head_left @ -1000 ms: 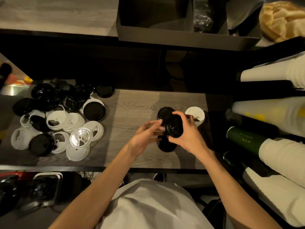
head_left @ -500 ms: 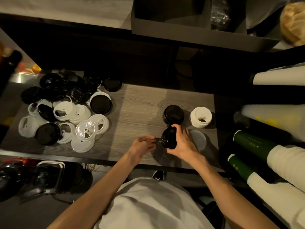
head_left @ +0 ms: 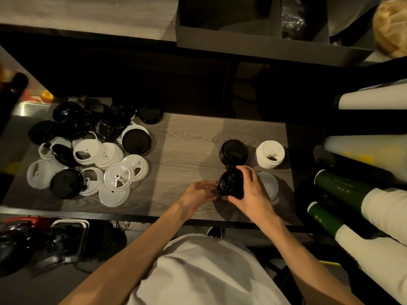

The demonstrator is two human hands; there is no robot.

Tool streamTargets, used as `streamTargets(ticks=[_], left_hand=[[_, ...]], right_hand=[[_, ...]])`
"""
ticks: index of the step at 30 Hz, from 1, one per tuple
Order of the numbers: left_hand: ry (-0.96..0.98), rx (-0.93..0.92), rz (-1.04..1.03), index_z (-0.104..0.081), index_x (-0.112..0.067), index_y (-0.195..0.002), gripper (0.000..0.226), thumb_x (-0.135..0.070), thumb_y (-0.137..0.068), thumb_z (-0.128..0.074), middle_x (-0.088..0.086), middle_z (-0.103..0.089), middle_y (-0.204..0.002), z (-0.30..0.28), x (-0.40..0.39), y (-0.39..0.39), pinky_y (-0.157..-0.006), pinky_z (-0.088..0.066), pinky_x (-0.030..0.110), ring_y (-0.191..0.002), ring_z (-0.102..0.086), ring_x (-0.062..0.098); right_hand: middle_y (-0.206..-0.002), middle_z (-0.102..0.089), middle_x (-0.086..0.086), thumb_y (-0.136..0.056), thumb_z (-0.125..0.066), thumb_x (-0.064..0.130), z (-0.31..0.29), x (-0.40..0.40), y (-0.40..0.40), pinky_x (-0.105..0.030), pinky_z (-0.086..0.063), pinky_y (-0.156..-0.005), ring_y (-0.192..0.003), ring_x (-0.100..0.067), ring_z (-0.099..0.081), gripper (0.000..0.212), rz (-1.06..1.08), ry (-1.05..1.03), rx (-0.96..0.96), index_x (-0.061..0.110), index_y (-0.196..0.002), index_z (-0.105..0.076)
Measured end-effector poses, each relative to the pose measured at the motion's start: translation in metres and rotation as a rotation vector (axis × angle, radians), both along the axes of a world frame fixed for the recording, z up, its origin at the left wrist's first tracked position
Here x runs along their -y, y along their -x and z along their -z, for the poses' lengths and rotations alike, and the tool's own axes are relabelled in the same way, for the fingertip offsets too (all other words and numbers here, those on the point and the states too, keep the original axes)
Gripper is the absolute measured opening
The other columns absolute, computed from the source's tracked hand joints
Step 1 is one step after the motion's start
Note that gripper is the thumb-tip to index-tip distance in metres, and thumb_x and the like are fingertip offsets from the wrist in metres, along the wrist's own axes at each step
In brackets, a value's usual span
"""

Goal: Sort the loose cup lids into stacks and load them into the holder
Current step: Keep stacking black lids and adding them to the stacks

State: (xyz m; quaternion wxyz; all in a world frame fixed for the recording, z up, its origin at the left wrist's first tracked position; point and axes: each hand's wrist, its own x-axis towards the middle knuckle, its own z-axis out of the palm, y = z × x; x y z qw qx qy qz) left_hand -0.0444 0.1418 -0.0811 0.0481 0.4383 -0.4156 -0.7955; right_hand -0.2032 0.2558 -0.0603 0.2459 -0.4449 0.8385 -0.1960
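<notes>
A stack of black lids stands on the wooden shelf, and my right hand is wrapped around its right side. My left hand touches the stack's left edge with curled fingers. Behind it stands a second black stack, and to the right of that a white stack. A flat translucent lid lies partly hidden behind my right hand. A loose heap of black, white and clear lids covers the shelf's left end.
Sleeves of paper cups lie in the rack at the right. A dark box sits on the upper counter. Dark containers sit below the shelf at the left. Bare wood lies between the heap and the stacks.
The black stack that both hands held up over the rear stack has come down onto the shelf nearer me. My left hand has dropped to its left side.
</notes>
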Motion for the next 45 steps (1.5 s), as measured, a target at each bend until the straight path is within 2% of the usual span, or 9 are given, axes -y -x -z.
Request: streamTargets(ticks=[5,15,18,21,27,32,36,41,45], left_hand=[[0.013,-0.006,0.029,-0.055,0.003,-0.135,0.034,0.006,-0.103,-0.043,0.013,-0.063,-0.117,0.001,0.004,-0.001,-0.086,-0.058,0.021,-0.113,-0.062,0.027],[0.385,0.179,-0.057,-0.068,-0.019,-0.102,0.020,-0.005,-0.102,-0.053,0.008,-0.070,-0.098,-0.019,0.057,-0.071,-0.073,-0.054,0.026,-0.080,-0.065,0.016],[0.596,0.354,-0.141,-0.067,-0.021,-0.096,0.005,-0.016,-0.096,-0.067,0.003,-0.070,-0.086,-0.022,0.067,-0.117,-0.074,-0.055,0.033,-0.078,-0.066,0.017],[0.829,0.554,-0.167,-0.052,-0.019,-0.088,0.022,-0.025,-0.090,-0.074,-0.004,-0.061,-0.075,-0.030,0.066,-0.166,-0.063,-0.047,0.031,-0.067,-0.058,0.014],[0.941,0.828,-0.145,-0.037,-0.023,-0.096,0.052,-0.025,-0.075,-0.085,-0.004,-0.044,-0.103,-0.019,0.067,-0.226,-0.064,-0.047,0.042,-0.083,-0.058,0.029],[0.970,0.841,-0.119,-0.040,-0.020,-0.110,0.068,-0.025,-0.067,-0.092,0.005,-0.044,-0.119,0.000,0.069,-0.243,-0.060,-0.054,0.044,-0.086,-0.065,0.037],[0.976,0.795,-0.119,-0.044,-0.015,-0.125,0.076,-0.030,-0.068,-0.091,0.010,-0.050,-0.129,0.009,0.070,-0.239,-0.071,-0.056,0.046,-0.107,-0.062,0.038],[0.903,0.803,-0.067,-0.035,-0.011,-0.152,0.099,-0.048,-0.075,-0.085,0.014,-0.039,-0.156,0.022,0.072,-0.224,-0.112,-0.038,0.049,-0.143,-0.037,0.037],[0.985,0.767,0.027,-0.037,-0.016,-0.152,0.098,-0.041,-0.071,-0.086,0.008,-0.036,-0.156,0.025,0.080,-0.207,-0.119,-0.031,0.044,-0.147,-0.031,0.031]], right_hand=[[-0.145,-0.047,0.003,-0.093,-0.074,0.031,0.001,-0.007,-0.007,-0.040,-0.054,-0.103,-0.129,-0.017,-0.054,0.041,-0.027,0.150,-0.104,0.022,-0.131,-0.062],[-0.137,-0.051,0.005,-0.097,-0.069,0.034,-0.023,0.048,-0.041,-0.030,-0.050,-0.104,-0.124,-0.013,-0.055,0.034,-0.171,0.238,-0.060,0.022,-0.129,-0.063],[-0.137,-0.049,0.008,-0.097,-0.070,0.032,-0.025,0.093,-0.075,-0.029,-0.047,-0.106,-0.126,-0.010,-0.053,0.040,-0.342,0.179,0.026,0.027,-0.135,-0.057],[-0.141,-0.048,0.004,-0.090,-0.078,0.029,-0.023,0.143,-0.118,-0.039,-0.046,-0.110,-0.129,-0.016,-0.053,0.057,-0.522,0.123,0.090,0.026,-0.140,-0.051],[-0.155,-0.041,-0.001,-0.076,-0.091,0.024,-0.021,0.210,-0.177,-0.034,-0.033,-0.120,-0.142,-0.018,-0.043,0.091,-0.807,0.101,0.112,0.016,-0.152,-0.042],[-0.154,-0.041,-0.010,-0.074,-0.091,0.036,-0.008,0.247,-0.201,-0.037,-0.023,-0.120,-0.145,-0.026,-0.035,0.103,-1.022,-0.088,-0.155,0.011,-0.156,-0.033],[-0.136,-0.051,-0.007,-0.076,-0.089,0.026,-0.006,0.246,-0.193,-0.035,-0.031,-0.111,-0.130,-0.025,-0.046,0.080,-0.979,-0.078,-0.164,0.010,-0.142,-0.048],[-0.147,-0.044,-0.003,-0.073,-0.093,0.026,0.001,0.223,-0.155,-0.036,-0.037,-0.118,-0.136,-0.020,-0.045,0.095,-0.808,-0.049,0.016,0.012,-0.152,-0.042],[-0.147,-0.042,0.004,-0.072,-0.094,0.027,0.006,0.203,-0.126,-0.033,-0.040,-0.116,-0.134,-0.015,-0.047,0.092,-0.681,-0.044,0.043,0.020,-0.150,-0.045]])
